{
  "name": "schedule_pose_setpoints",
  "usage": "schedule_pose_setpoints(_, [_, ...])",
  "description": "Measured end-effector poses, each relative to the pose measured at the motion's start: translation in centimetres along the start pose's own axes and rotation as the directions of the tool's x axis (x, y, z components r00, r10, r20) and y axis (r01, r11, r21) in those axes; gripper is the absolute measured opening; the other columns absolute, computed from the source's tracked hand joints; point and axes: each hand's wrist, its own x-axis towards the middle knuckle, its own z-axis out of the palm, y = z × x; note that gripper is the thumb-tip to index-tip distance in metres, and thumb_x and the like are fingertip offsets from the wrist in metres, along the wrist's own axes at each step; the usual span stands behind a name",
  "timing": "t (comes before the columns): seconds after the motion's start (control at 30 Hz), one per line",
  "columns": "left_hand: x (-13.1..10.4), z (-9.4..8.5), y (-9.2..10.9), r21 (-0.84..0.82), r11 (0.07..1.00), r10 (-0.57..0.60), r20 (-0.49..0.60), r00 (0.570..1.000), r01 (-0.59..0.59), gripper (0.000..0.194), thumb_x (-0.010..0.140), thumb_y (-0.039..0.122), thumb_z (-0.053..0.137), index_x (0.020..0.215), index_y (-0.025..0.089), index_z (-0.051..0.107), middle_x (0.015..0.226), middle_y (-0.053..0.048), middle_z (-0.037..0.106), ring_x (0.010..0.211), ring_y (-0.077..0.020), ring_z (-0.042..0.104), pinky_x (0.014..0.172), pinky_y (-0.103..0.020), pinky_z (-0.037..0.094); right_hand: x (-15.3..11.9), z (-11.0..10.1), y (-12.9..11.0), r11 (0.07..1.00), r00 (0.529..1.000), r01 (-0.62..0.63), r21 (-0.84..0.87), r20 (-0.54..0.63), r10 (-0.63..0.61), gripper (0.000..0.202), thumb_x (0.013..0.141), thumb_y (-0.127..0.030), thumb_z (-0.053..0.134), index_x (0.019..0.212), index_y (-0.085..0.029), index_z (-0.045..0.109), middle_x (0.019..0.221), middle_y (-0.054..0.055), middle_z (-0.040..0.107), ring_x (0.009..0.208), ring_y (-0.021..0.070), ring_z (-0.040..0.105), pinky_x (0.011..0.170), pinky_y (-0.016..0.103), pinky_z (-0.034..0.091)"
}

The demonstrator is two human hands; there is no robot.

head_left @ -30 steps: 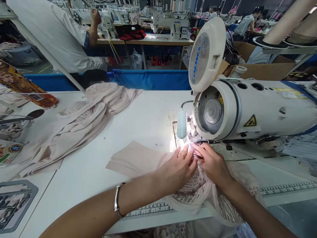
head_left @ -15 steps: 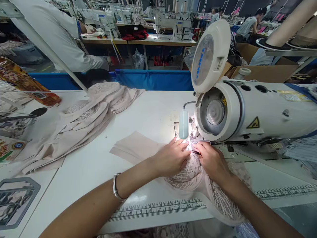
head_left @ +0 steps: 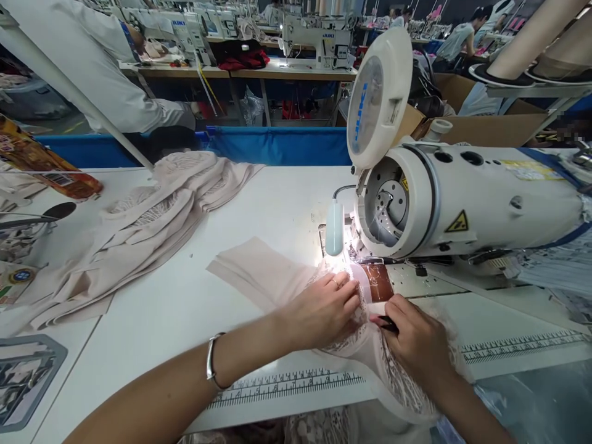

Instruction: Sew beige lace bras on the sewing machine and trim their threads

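Near side first: the pale lace garment [head_left: 398, 376] spills over the table's [head_left: 152, 314] near edge, its long axis running back toward the sewing machine's [head_left: 490, 203] lit needle area. The right hand [head_left: 419, 342], nearer that edge, has its grip clenched round a dark tool [head_left: 388, 323] at the garment's right side. Farther back, the left hand [head_left: 319, 311] rests released, fingers laid on the lace. Since the earlier frame, the right hand has drawn nearward, baring a brown plate [head_left: 380, 282]; beyond, the machine's open end shows sharp inner parts, not a smooth disc.

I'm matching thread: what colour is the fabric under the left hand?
Pinkish-beige fabric, best in head view.
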Motion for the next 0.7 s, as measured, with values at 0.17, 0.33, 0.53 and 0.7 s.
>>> schedule_pose_setpoints(0.17, [0.3, 0.0, -0.8, -0.078, 0.996, 0.035, -0.018, 0.999, -0.036, 0.026, 0.104, 0.024, 0.043, 0.101, 0.010, 0.065, 0.105, -0.014, 0.070, 0.101, -0.0238, 0.063, 0.092, -0.038, 0.049, 2.5, 0.1, 2.4, 0.994, 0.997, 0.013, 0.106, 0.070, -0.020, 0.011, 0.090, -0.019, 0.052, 0.081, -0.022, 0.059, 0.060, -0.002, 0.066, 0.053, 0.0149, 0.061, 0.052, 0.026, 0.036])
schedule_pose_setpoints(0.33, [0.5, -0.2, -0.9, -0.131, 0.990, 0.050, -0.041, 0.998, -0.055, 0.040, 0.106, 0.041, 0.041, 0.103, 0.011, 0.066, 0.096, -0.011, 0.071, 0.097, -0.0247, 0.062, 0.087, -0.040, 0.050, 4.1, -0.2, 3.0, 0.992, 0.937, 0.006, 0.126, 0.346, -0.050, 0.073, 0.071, -0.007, 0.052, 0.139, -0.032, 0.055, 0.084, -0.006, 0.079, 0.067, 0.0174, 0.071, 0.059, 0.026, 0.044])
schedule_pose_setpoints(0.53, [0.4, -0.2, -1.0, -0.066, 0.997, 0.035, -0.082, 0.996, -0.041, 0.043, 0.106, 0.038, 0.043, 0.081, 0.014, 0.069, 0.102, -0.010, 0.068, 0.100, -0.0246, 0.059, 0.089, -0.038, 0.047, 5.5, 0.1, 2.4, 1.000, 0.893, 0.021, -0.022, 0.450, -0.008, 0.075, 0.067, -0.008, 0.051, 0.138, -0.029, 0.061, 0.081, -0.002, 0.079, 0.069, 0.0199, 0.071, 0.058, 0.027, 0.044])
schedule_pose_setpoints(0.7, [0.0, -0.1, -1.2, 0.060, 0.998, 0.037, -0.087, 0.996, -0.032, 0.046, 0.106, 0.045, 0.039, 0.103, 0.011, 0.069, 0.105, -0.012, 0.069, 0.103, -0.0261, 0.059, 0.099, -0.044, 0.040, 6.3, 0.2, 2.5, 0.999, 0.882, 0.014, -0.038, 0.470, 0.006, 0.075, 0.069, -0.008, 0.049, 0.140, -0.030, 0.059, 0.083, -0.002, 0.079, 0.074, 0.0197, 0.072, 0.060, 0.027, 0.045])
